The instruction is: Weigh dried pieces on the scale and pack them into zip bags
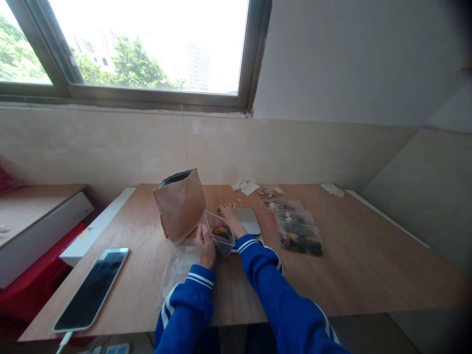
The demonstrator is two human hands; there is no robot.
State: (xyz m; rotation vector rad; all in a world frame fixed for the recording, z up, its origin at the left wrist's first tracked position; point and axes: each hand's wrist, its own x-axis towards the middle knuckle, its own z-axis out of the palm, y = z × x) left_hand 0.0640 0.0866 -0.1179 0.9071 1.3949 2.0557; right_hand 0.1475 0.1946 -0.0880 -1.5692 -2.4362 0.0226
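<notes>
My left hand (206,247) is closed on the edge of a clear zip bag (222,231) with dark brown and orange-brown dried pieces inside. The bag's mouth gapes toward the right. Just beyond it, my right hand (232,217) reaches over with curled fingers, pinched together low over the table; what they hold, if anything, is too small to name. Beside my right wrist is a small scale (249,221) with a silver plate, partly covered by my arm. An upright brown paper bag (180,204) with its top open stands left of the zip bag.
Several filled zip bags (299,238) lie overlapping on the right. Flat empty clear bags (180,268) lie near my left sleeve. A charging phone (94,290) is at the left table edge. White paper scraps (248,187) sit by the wall.
</notes>
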